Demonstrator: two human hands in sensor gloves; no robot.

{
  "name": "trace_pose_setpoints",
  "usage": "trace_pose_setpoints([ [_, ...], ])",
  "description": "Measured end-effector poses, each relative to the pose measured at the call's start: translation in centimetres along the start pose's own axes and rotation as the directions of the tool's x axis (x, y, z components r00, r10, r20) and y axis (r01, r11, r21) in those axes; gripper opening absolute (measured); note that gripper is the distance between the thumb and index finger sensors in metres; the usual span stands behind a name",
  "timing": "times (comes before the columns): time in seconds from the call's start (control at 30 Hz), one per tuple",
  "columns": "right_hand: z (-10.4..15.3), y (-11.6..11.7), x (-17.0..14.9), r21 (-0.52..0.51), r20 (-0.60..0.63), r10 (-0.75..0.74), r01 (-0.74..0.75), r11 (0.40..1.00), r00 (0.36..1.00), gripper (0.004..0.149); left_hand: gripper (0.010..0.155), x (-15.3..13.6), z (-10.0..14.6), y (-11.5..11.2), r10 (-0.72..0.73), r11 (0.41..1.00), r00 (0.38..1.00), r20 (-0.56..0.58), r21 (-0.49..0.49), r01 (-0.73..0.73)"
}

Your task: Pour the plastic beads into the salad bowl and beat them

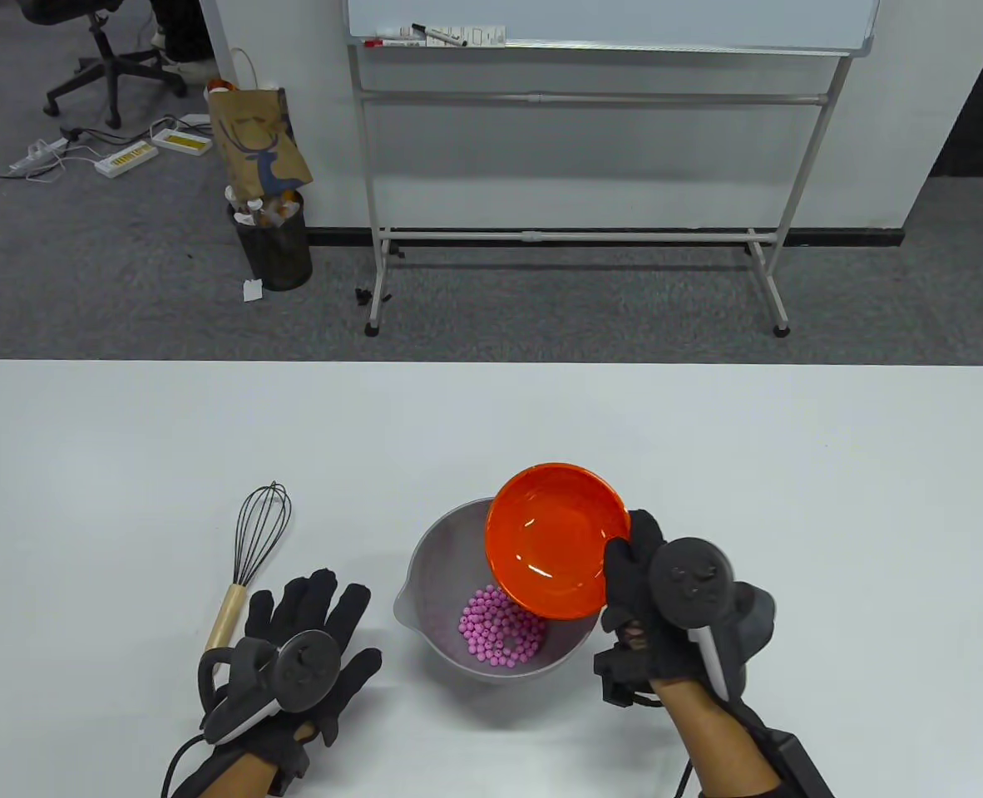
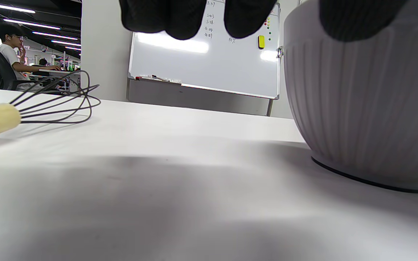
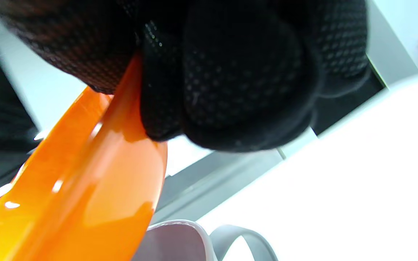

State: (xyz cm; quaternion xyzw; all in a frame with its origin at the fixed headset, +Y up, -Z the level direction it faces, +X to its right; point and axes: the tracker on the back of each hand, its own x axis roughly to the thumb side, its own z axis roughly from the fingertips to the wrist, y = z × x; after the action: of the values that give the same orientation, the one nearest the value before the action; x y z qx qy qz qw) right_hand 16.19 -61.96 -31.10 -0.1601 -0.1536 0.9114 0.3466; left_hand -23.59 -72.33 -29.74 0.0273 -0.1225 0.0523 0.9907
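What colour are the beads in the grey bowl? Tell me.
Pink beads; the table view shows them best.

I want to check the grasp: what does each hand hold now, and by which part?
The right hand pinches the orange bowl by its rim. The left hand holds nothing; it rests flat between the whisk and the salad bowl.

You have pink beads in a pale grey salad bowl, its outer wall ribbed with vertical grooves. Glossy orange bowl, plain, no pattern. Your gloves are black, dotted knit: left hand, right hand. Whisk: dark wires, pale wooden handle. White table. Grey carpet.
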Motion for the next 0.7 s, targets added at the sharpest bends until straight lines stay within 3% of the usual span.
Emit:
trace_pose_setpoints([
  [0.13, -1.9, -1.4, -4.5, 0.031, -0.215, -0.215, 0.226, 0.974, 0.953, 0.053, 0.073, 0.0, 0.0, 0.0, -0.002, 1.000, 1.000, -0.002, -0.002, 0.002],
  [0.3, -3.0, -2.2, -9.7, -0.038, -0.379, -0.297, 0.306, 0.951, 0.877, 0.054, 0.073, 0.0, 0.0, 0.0, -0.003, 1.000, 1.000, -0.002, -0.004, 0.003],
  [0.47, -3.0, -1.1, -14.4, -0.068, -0.492, -0.283, 0.287, 0.955, 0.824, 0.055, 0.073, 0.0, 0.0, 0.0, -0.007, 1.000, 1.000, -0.004, -0.007, 0.007],
  [0.7, -3.1, 1.5, -18.0, -0.007, -0.596, -0.222, 0.271, 0.963, 0.772, 0.055, 0.074, 0.0, 0.0, -0.1, -0.008, 1.000, 1.000, -0.014, -0.016, 0.007],
])
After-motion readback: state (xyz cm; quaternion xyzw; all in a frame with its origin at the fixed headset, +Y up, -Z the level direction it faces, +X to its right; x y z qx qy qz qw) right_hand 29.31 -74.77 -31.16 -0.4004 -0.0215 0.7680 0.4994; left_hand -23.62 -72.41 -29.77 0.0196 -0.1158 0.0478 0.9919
